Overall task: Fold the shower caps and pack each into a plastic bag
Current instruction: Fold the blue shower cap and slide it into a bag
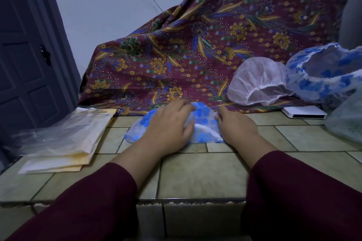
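A blue-flowered shower cap (203, 123) lies flattened on the tiled counter (195, 174), partly folded. My left hand (168, 125) lies on its left half, fingers bent over a fold of the plastic. My right hand (235, 125) holds the cap's right edge; its fingertips are hidden under the material. A stack of clear and yellowish plastic bags (64, 139) lies at the left of the counter. At the back right sit a white shower cap (258, 82) and another blue-flowered shower cap (325, 72), both puffed up.
A maroon batik cloth (195, 41) drapes over something behind the counter. A flat white box (304, 113) lies under the caps at the right, with a pale greenish bag (346, 121) at the right edge. A dark door (25, 55) stands at the left.
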